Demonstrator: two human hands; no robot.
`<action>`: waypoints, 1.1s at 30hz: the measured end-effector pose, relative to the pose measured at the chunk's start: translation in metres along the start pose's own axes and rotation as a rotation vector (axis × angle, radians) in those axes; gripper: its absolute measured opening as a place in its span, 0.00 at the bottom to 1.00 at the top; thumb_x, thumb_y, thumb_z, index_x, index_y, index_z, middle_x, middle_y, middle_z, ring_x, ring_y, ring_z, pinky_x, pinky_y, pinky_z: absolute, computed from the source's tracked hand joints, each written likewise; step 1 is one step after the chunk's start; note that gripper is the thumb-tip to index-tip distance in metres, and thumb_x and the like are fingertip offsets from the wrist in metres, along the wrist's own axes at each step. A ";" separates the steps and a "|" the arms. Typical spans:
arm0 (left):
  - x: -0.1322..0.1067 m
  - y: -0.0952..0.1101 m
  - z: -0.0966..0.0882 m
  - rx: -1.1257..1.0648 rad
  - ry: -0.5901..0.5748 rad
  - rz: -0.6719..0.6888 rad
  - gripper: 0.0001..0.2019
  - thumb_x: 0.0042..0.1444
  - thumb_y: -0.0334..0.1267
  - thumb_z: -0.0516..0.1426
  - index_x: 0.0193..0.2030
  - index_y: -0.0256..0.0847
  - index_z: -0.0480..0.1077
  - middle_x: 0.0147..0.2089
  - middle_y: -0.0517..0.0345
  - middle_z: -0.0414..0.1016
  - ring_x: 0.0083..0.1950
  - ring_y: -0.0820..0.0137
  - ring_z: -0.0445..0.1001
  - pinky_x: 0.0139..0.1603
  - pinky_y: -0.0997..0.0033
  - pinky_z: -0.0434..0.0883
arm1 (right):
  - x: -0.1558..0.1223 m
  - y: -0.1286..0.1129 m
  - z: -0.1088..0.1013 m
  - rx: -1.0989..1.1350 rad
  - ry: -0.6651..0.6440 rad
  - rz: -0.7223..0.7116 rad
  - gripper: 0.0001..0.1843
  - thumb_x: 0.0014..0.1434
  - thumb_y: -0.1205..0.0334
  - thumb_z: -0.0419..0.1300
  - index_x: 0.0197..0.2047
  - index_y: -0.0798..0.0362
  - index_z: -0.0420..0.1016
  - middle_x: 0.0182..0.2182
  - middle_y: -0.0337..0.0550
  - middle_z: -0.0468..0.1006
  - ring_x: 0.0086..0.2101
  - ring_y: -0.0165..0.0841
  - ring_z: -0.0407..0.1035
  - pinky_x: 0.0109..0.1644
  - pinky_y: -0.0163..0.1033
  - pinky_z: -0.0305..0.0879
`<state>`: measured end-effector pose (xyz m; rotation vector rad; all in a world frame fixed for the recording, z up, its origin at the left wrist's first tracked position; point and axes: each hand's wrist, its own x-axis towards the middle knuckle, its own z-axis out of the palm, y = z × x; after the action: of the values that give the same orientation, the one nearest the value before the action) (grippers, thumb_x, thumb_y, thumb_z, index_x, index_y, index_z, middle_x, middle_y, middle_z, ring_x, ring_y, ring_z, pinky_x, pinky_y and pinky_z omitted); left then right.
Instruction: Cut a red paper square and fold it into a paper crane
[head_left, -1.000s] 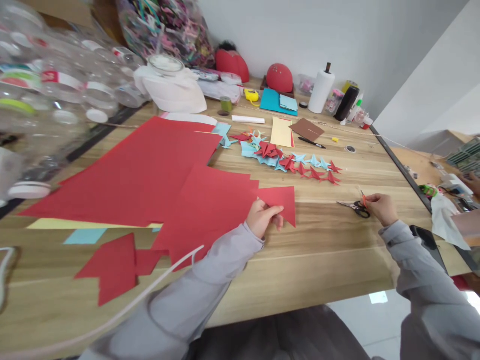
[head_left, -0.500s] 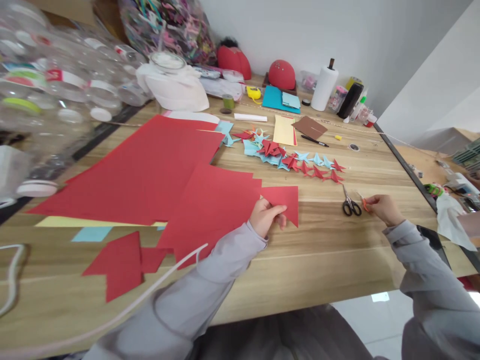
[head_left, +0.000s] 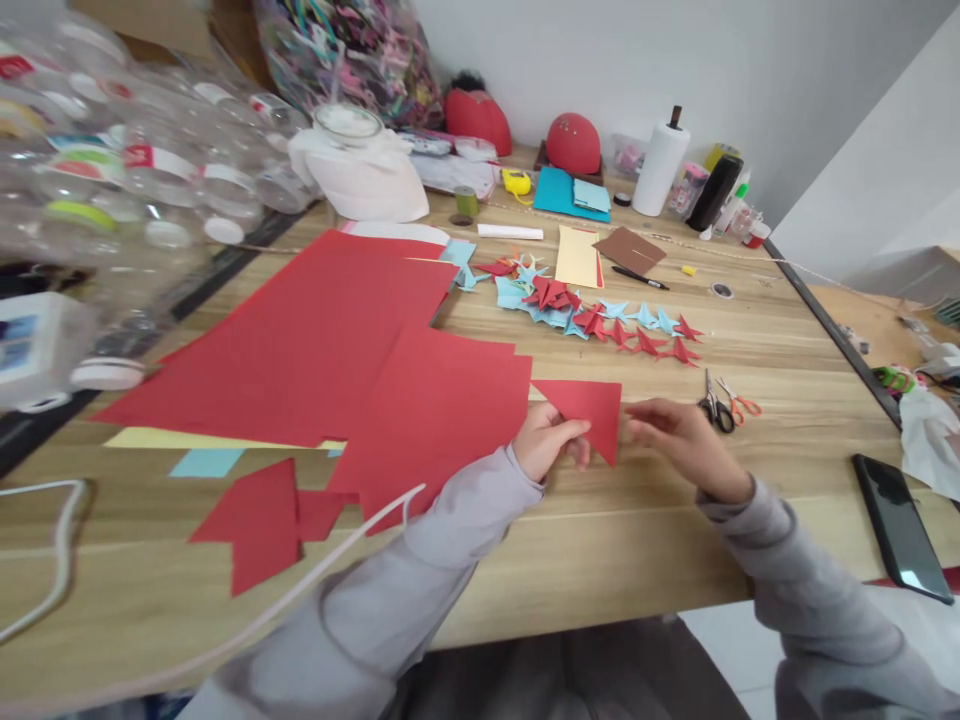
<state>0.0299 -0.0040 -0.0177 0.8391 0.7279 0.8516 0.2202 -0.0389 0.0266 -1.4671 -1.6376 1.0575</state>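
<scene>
Moved: your right hand [head_left: 686,445] has left the small orange-handled metal scissors [head_left: 737,408] and come across to the paper in your left hand [head_left: 551,440]; a second ago its fingers were on those handles.
Left grip: you have the small triangular red paper piece [head_left: 600,405] pinched between thumb and fingers at its lower left, up off the tabletop or nearly so; I can't tell which.
Right fingers: loosely curled and a little parted, with nothing seen between them.
Paper from the grip: it reaches out to your right and away from you, its upper edge running roughly sideways and one corner pointing down towards you; no side is clearly the long axis.
Nearer hand: your left holds it; your right fingertips are just beside its right edge, and contact is too fine to make out.
Scissors: the orange pair now lies on the wooden tabletop [head_left: 645,570], just right of the black-handled metal scissors [head_left: 712,398], both beyond your right hand.
Farther out: a row of folded red and light-blue paper figures [head_left: 649,342].
</scene>
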 end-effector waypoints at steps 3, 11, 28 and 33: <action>0.002 0.002 -0.001 -0.008 0.028 0.027 0.16 0.37 0.41 0.66 0.27 0.34 0.65 0.16 0.59 0.70 0.16 0.71 0.69 0.15 0.73 0.67 | 0.012 -0.004 0.032 -0.088 0.042 -0.160 0.14 0.58 0.53 0.57 0.29 0.54 0.75 0.25 0.41 0.76 0.27 0.30 0.68 0.32 0.35 0.64; 0.006 0.013 -0.004 -0.236 0.166 0.060 0.21 0.42 0.50 0.65 0.31 0.35 0.64 0.25 0.59 0.72 0.25 0.72 0.74 0.21 0.75 0.70 | 0.017 0.021 0.038 -0.394 0.349 -0.377 0.07 0.57 0.60 0.58 0.30 0.50 0.77 0.28 0.44 0.78 0.30 0.34 0.71 0.35 0.39 0.65; 0.004 0.009 -0.005 -0.200 0.096 -0.009 0.20 0.48 0.47 0.63 0.40 0.35 0.63 0.27 0.59 0.73 0.24 0.72 0.74 0.24 0.71 0.72 | 0.013 0.020 0.040 0.028 0.198 -0.126 0.12 0.57 0.53 0.58 0.32 0.52 0.76 0.26 0.40 0.75 0.26 0.29 0.66 0.30 0.35 0.62; 0.005 0.008 -0.005 -0.204 0.073 -0.017 0.19 0.48 0.45 0.63 0.41 0.36 0.63 0.26 0.58 0.73 0.24 0.70 0.74 0.24 0.70 0.72 | 0.014 0.024 0.040 0.167 0.202 -0.035 0.13 0.52 0.51 0.63 0.28 0.53 0.75 0.23 0.39 0.74 0.23 0.28 0.63 0.27 0.34 0.61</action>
<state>0.0248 0.0052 -0.0141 0.6217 0.6984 0.9280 0.1930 -0.0292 -0.0122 -1.3827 -1.3944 0.9684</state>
